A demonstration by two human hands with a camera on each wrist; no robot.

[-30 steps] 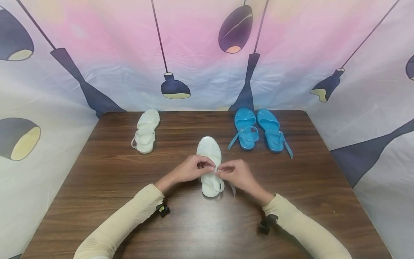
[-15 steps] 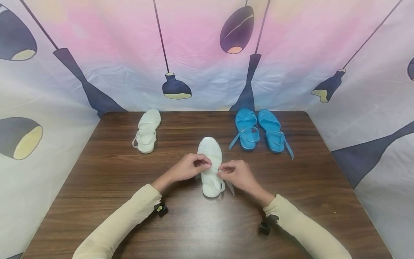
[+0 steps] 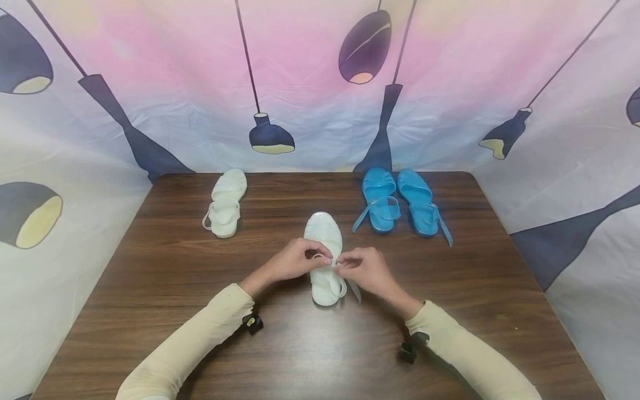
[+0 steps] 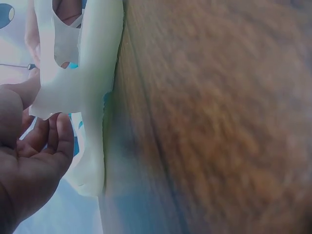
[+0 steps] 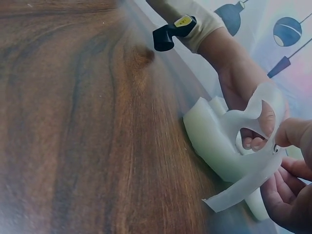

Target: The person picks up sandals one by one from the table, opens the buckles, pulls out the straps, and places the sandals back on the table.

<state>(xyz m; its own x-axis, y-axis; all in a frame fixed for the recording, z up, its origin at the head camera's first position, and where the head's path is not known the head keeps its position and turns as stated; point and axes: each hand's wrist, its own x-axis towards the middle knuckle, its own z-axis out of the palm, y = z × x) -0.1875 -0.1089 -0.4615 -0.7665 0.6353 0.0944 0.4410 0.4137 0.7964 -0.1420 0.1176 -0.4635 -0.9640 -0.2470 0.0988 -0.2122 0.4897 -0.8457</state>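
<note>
A white jelly sandal [image 3: 322, 228] lies on the table, toe pointing away. Over its middle, my left hand [image 3: 292, 261] pinches the sandal's strap between thumb and fingers. From the other side, my right hand [image 3: 367, 269] pinches the strap beside a small metal buckle [image 5: 276, 148]. Both sets of fingertips are close together above the insole. The strap's loose tail [image 5: 234, 194] hangs down beside the heel in the right wrist view. In the left wrist view, the strap's wide side piece [image 4: 61, 92] rises from the sole next to my left thumb.
Another white sandal [image 3: 230, 186] stands at the back left of the brown wooden table [image 3: 320, 355]. Two blue sandals [image 3: 378, 183] stand side by side at the back right, their straps hanging loose. A printed cloth [image 3: 200, 128] hangs behind the table.
My left fingertips draw back leftward from the strap half a second ago, then come back beside the right fingertips. My right hand and the sandal stay almost in place.
</note>
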